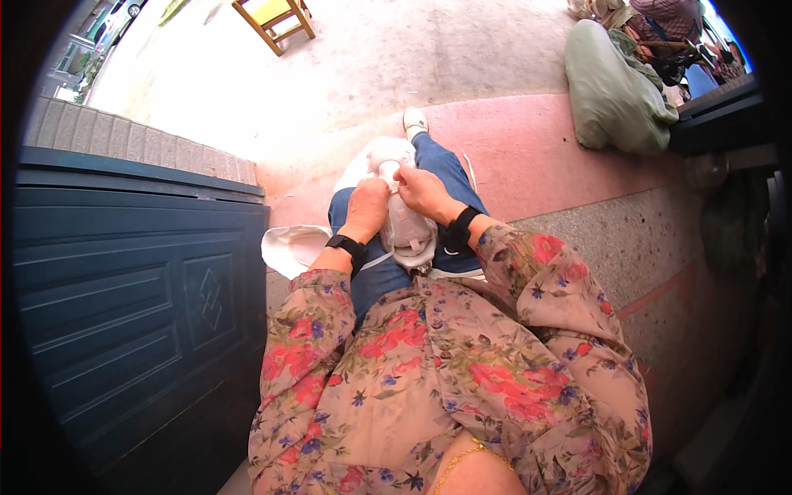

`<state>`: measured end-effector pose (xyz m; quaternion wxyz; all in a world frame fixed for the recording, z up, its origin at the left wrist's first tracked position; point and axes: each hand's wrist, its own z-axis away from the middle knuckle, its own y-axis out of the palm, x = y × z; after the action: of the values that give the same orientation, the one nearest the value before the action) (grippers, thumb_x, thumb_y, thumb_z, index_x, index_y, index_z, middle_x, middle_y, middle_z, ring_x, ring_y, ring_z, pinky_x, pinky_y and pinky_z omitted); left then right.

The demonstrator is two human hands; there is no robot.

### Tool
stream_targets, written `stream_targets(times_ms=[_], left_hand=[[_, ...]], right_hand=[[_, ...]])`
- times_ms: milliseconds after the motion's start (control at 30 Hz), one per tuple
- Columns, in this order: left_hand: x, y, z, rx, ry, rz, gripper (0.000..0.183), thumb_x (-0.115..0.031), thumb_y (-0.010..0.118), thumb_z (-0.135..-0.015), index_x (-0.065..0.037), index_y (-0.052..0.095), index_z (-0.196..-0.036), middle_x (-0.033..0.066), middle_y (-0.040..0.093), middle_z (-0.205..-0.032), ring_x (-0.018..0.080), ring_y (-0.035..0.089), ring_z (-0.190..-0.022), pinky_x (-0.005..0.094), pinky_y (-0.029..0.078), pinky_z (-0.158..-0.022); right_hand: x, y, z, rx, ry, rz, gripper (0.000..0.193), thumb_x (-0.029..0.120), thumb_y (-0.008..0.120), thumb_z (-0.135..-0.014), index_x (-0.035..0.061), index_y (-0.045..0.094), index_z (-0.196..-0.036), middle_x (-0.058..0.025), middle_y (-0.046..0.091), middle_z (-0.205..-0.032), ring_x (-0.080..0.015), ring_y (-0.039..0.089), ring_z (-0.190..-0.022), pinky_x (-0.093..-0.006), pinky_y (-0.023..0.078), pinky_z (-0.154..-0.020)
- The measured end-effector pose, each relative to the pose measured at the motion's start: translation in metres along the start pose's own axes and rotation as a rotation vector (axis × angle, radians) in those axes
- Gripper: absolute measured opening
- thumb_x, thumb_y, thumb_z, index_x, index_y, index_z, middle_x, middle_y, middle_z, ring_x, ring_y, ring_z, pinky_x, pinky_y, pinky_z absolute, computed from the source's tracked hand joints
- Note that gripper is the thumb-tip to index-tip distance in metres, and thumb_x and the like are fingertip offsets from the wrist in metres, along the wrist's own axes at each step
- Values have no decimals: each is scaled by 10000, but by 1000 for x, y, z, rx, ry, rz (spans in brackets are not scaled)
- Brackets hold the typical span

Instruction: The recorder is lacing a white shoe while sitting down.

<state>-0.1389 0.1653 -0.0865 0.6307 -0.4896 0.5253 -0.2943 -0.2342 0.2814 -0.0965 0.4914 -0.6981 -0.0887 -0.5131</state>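
A white and pale pink fabric item (406,224), of a kind I cannot make out, lies across my lap between my thighs. My left hand (369,205) is closed on its left side, the fingertips curled inward. From the right, my right hand (422,194) pinches the same item near its middle, thumb and forefinger close to the left hand. What exactly lies between the fingertips is too small to tell. Beside my left knee hangs a white piece with a rounded rim and pinkish inside (297,249). A thin white strip runs from near it toward my lap.
A dark blue panelled door (140,305) stands at my left. Ahead, past a pink floor band (511,148), is a wooden stool (276,23) on bright concrete. A bulging grey-green sack (615,91) rests at the far right, with a person in checked clothing (664,16) behind it.
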Motion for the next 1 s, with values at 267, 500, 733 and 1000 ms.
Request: stream_targets(times_ms=[267,500,733,1000], left_hand=[[-9,-3,1,133,-267,96,209,-204,635,-711,3,616,-733,181,608,-748,353,588,-762,424,467,-685],[-4,5,-1,42,-88,7,143,-179,635,-720,-39,631,-695,172,606,-694,319,600,-696,410,466,-642],[12,-12,-7,47,263,-187,55,-63,505,-738,-19,538,-747,160,563,-737,316,562,-727,409,465,-615],[186,-193,87,-1151,-581,808,70,-28,497,-781,2,557,-764,117,592,-733,174,587,-601,241,493,-528]], right_hand=[[0,5,8,-62,13,72,241,80,538,-763,20,581,-993,-190,617,-834,-336,597,-805,-398,474,-701],[-13,3,-9,117,356,-434,303,38,588,-718,-46,584,-1009,-75,614,-867,-127,576,-690,-249,474,-597],[-13,2,-1,73,86,-232,415,121,628,-705,-34,525,-1077,-150,594,-874,-244,579,-840,-304,457,-749],[-28,-160,59,235,335,-491,239,222,599,-822,40,611,-975,17,556,-694,-27,481,-601,-190,419,-526]])
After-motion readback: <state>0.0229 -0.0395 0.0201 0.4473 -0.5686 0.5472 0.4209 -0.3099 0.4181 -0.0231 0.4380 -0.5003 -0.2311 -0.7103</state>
